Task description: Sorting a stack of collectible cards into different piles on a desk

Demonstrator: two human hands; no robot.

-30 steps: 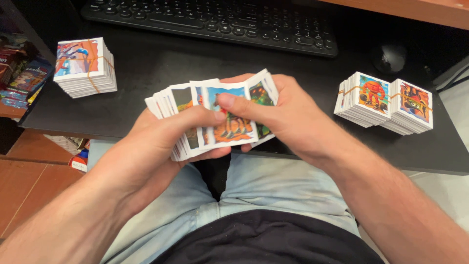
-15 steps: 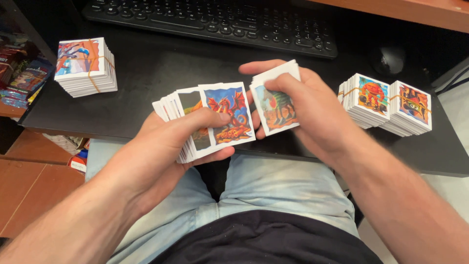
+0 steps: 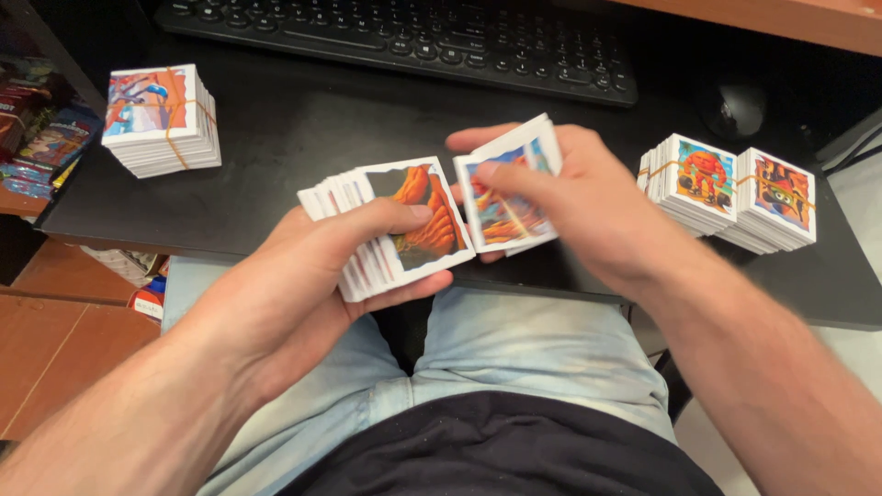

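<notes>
Head view: the left hand (image 3: 303, 276) grips a fanned stack of picture cards (image 3: 390, 225), thumb pressed on the top card, fingers curled beneath; the stack sits over the near edge of the black tabletop (image 3: 303, 129), above the person's lap. The right hand (image 3: 574, 197) is closed on a smaller packet of cards (image 3: 505, 197), thumb on its face, held just beside the fanned stack, their edges nearly meeting. To the far left, near the tabletop's left edge, rests a banded bundle of cards (image 3: 161, 118), well apart from both hands. To the right lie two more banded bundles (image 3: 730, 193) side by side, touching, near the right wrist. A black keyboard (image 3: 413, 41) runs along the back and a dark mouse (image 3: 732, 108) lies behind the right bundles. Bare tabletop lies open between the left bundle and the hands.
</notes>
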